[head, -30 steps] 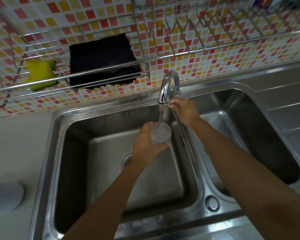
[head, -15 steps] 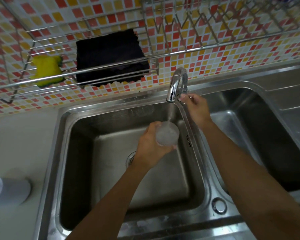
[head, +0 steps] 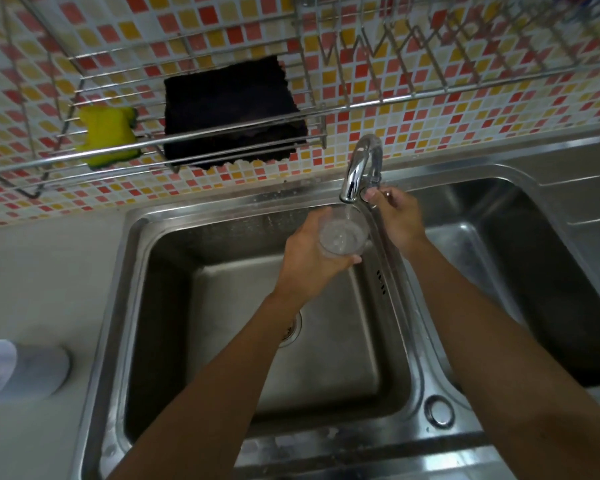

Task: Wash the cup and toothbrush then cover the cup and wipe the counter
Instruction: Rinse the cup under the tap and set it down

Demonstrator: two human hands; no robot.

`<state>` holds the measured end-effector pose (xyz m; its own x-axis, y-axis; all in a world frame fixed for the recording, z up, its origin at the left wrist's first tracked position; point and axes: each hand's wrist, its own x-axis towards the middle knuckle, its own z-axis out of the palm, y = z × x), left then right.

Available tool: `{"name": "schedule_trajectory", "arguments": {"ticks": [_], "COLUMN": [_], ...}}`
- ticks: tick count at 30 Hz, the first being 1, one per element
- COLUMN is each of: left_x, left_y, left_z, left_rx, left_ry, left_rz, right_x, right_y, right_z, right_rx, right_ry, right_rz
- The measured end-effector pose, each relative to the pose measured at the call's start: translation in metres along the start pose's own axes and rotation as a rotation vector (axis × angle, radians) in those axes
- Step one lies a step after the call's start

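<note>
My left hand (head: 307, 256) grips a clear cup (head: 343, 235) upright over the left sink basin (head: 174, 341), its mouth just under the chrome tap spout (head: 357, 168). Water lies in the cup. My right hand (head: 397, 216) pinches the tap's handle (head: 373, 190) just right of the spout. A black cloth (head: 231, 112) and a yellow sponge (head: 106, 136) lie on the wire rack against the tiled wall. No toothbrush is in view.
A white rounded object (head: 18, 368) lies on the pale counter (head: 42, 271) at the left. The right basin (head: 541, 278) and the drainboard (head: 589, 188) are at the right. A wire dish rack (head: 430, 57) hangs above the tap.
The cup has risen closer to the spout. My right hand stays at the tap handle. The view has shifted, so the sink sits further right and lower in frame.
</note>
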<state>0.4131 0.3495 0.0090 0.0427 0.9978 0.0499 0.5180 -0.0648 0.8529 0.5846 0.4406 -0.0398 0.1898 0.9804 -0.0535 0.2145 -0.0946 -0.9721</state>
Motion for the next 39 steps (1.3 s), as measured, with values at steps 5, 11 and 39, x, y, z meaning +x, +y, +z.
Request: {"name": "schedule_trajectory", "arguments": {"ticks": [5, 11, 39], "left_x": [-0.007, -0.052, -0.195], "left_y": [0.0, -0.018, -0.074], "left_z": [-0.002, -0.021, -0.079], "left_rx": [-0.019, -0.004, 1.415], "left_ry": [0.041, 0.111, -0.459], "left_rz": [-0.008, -0.032, 0.137], "right_x": [0.0, -0.063, -0.278], "right_y": [-0.007, -0.03, 0.055], "right_z": [-0.007, -0.008, 0.061], "right_rx": [-0.03, -0.143, -1.191], "right_ry": [-0.057, -0.122, -0.652], "right_rz": [0.062, -0.038, -0.211]}}
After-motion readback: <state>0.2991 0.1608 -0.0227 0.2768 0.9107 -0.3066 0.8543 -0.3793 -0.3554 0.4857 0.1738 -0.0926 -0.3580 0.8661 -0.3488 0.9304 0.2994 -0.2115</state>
